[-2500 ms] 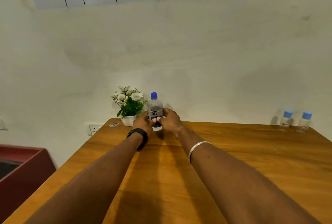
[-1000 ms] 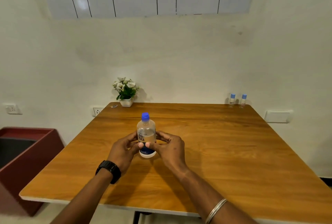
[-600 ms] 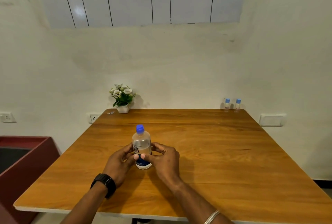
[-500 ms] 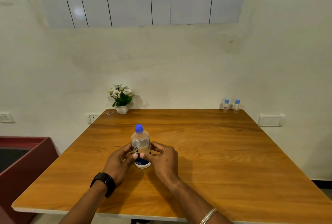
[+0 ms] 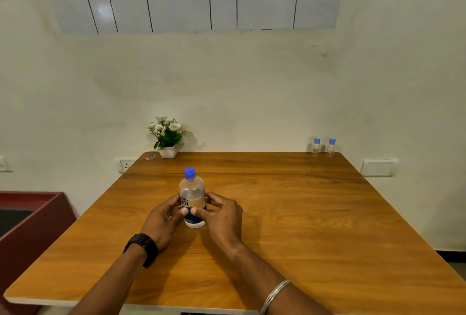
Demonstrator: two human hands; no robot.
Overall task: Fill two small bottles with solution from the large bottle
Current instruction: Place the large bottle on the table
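The large clear bottle [image 5: 192, 194] with a blue cap and a dark blue label stands upright on the wooden table [image 5: 302, 226], left of centre. My left hand [image 5: 162, 221] wraps its left side and my right hand [image 5: 222, 216] its right side, thumbs meeting on the label. Both hands grip it low down. Two small bottles [image 5: 316, 146] [image 5: 331, 147] with blue caps stand side by side at the table's far right corner, against the wall.
A white pot of artificial flowers [image 5: 167, 136] sits at the far left corner beside a small scrap [image 5: 150, 157]. A dark red bin [image 5: 30, 226] stands left of the table. Wall sockets [image 5: 126, 164] and a switch plate [image 5: 378, 167] flank the table.
The large bottle came from the far edge near the flowers toward me, held in both hands, and now rests on the table. Over the last half second hardly anything moved.
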